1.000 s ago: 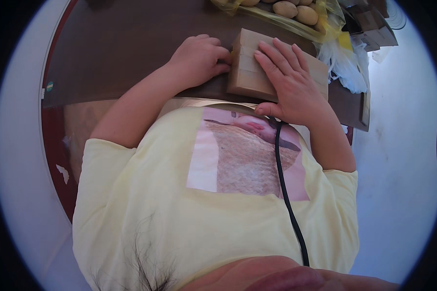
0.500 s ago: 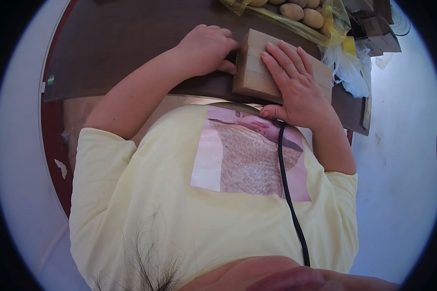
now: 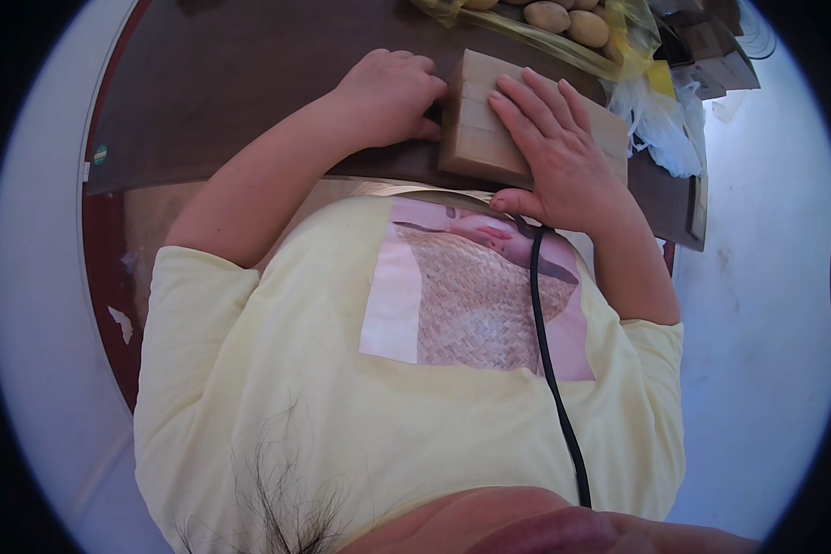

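Note:
A brown cardboard box (image 3: pixel 482 138), taped across its top, lies near the front edge of the dark table (image 3: pixel 222 102). My right hand (image 3: pixel 563 152) rests flat on top of it, fingers stretched and slightly spread, thumb hanging over the near edge. At the box's left end is my left hand (image 3: pixel 390 100), its fingers curled and its fingertips against or just beside that side. What those fingers may hold is hidden by the hand.
Beyond the box, a yellow translucent bag (image 3: pixel 632 37) holds several potatoes (image 3: pixel 586 30). A crumpled white plastic bag (image 3: pixel 663 138) lies to the right, near cardboard cartons (image 3: pixel 716 65). A black cable (image 3: pixel 547 342) runs down over my shirt.
The whole view has shifted slightly. Both hands stay in about the same place on and beside the box.

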A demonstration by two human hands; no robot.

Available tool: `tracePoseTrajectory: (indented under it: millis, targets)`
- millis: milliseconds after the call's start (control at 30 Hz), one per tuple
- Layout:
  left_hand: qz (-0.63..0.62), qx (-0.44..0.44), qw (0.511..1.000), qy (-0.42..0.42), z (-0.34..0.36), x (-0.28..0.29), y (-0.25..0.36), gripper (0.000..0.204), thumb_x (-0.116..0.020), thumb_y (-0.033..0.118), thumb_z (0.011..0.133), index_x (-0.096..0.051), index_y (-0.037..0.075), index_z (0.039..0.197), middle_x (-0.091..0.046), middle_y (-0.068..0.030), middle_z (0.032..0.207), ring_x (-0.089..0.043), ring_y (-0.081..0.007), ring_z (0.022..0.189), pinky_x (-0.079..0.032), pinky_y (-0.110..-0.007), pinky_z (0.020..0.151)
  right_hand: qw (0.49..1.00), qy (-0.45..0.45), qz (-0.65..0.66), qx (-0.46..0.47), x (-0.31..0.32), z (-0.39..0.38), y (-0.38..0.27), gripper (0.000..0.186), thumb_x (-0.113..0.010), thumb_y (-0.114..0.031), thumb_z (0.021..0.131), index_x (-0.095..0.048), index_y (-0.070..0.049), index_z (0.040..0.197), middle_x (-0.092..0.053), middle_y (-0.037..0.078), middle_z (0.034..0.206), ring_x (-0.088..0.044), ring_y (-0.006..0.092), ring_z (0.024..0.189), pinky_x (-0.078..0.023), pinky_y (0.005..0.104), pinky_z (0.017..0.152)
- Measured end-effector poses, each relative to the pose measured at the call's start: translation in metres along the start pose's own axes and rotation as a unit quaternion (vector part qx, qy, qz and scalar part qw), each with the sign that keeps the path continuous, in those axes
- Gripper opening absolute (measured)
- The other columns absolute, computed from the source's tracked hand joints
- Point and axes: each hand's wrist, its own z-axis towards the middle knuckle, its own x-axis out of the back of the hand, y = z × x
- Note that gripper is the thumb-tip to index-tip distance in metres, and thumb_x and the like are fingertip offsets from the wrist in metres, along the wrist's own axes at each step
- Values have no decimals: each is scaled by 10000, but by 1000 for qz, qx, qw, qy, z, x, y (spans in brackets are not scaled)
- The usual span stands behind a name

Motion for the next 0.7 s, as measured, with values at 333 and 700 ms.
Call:
tracePoseTrajectory:
  millis: [333, 700]
  targets:
    - [-13, 45, 998, -39, -3, 11, 8, 621, -817, 343, 689, -625, 104, 1229, -616, -114, 1075, -579, -306, 1068, -463, -404, 923, 1000, 5, 7, -5, 0, -1, 1, 928, -674, -626, 745, -423, -58, 1434, -362, 125, 1511, -233, 322, 1456, -117, 500, 1198]
    - [-93, -97, 988, 75, -30, 30, 17, 751, -835, 355, 634, -586, 199, 1324, -567, -100, 1051, -543, -311, 992, -449, -419, 910, 1000, 26, 15, -6, 4, -18, 2, 795, -649, -634, 759, -519, -172, 1392, -356, 123, 1519, -231, 352, 1449, -125, 528, 1186]
